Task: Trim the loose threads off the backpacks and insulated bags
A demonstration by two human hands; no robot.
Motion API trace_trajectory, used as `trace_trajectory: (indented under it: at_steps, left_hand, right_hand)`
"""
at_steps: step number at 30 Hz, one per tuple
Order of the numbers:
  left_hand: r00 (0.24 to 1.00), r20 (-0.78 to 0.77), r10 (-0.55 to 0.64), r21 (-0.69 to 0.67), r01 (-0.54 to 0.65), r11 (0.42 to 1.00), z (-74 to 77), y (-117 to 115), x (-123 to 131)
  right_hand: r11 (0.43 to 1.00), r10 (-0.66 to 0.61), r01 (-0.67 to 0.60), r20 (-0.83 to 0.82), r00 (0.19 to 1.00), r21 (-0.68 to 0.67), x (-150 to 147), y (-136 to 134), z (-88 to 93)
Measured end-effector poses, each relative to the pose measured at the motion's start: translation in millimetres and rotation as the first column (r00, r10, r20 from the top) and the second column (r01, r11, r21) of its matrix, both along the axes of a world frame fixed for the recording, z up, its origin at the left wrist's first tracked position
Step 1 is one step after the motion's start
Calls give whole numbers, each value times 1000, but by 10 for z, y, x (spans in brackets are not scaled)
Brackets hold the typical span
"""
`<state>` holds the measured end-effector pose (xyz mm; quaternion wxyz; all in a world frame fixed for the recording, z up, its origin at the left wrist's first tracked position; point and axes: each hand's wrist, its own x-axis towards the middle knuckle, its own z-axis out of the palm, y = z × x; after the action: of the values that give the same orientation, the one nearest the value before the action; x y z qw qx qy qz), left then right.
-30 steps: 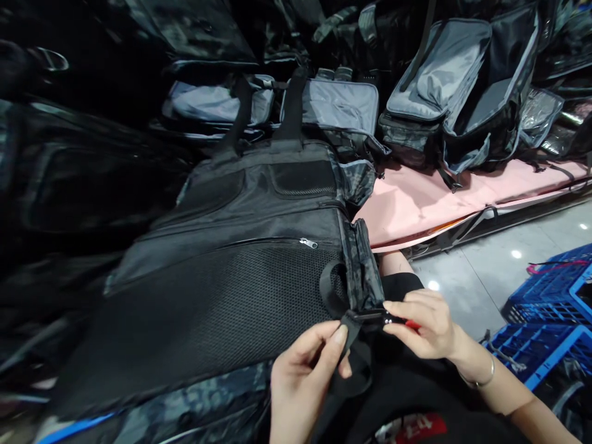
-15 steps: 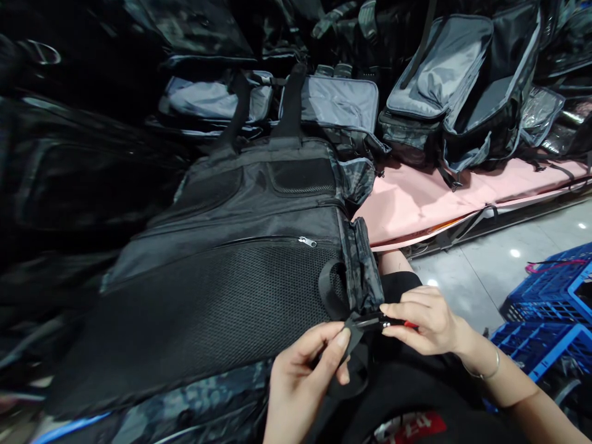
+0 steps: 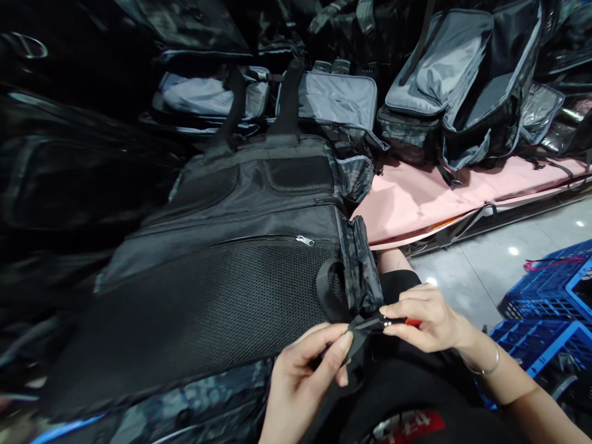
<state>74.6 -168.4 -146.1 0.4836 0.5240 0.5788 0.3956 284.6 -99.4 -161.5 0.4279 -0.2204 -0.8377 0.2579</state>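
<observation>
The black bag (image 3: 222, 277) lies mesh side up, left of and beyond the person's hands. The left hand (image 3: 314, 370) pinches a dark strap (image 3: 357, 339) beside it; just rightward, the right hand (image 3: 423, 320) grips a red-and-black tool (image 3: 388, 322), tip at the strap.

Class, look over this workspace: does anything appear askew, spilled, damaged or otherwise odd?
I see no spill or clear damage. One slightly untidy spot: right of the black bag, the pink cover gapes along its front edge, exposing an orange strip.
</observation>
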Motion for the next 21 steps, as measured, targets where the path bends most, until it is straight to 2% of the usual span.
trace_trajectory:
  at_steps: [3,7,11,16,21]
  left_hand:
    - [997,67,38,-59,-34,998,1,3,10]
    - [977,141,159,-152,-138,979,73,16,30]
    - [972,93,214,-144,-200,969,163,24,55]
    - [973,50,225,-144,-215,966,200,21,97]
    - [973,43,225,-141,-217,966,225,24,123]
  right_hand:
    - [1000,-3,2,-43,999,-25,-3,4,-4]
    - [997,-10,3,-90,996,-73,44,10,12]
    - [998,-14,13,-12,1000,-56,105,-1,60]
    - [999,-45,43,90,995,23,112,-20,97]
    - [1000,6,-7,152,988,1,108,-8,102]
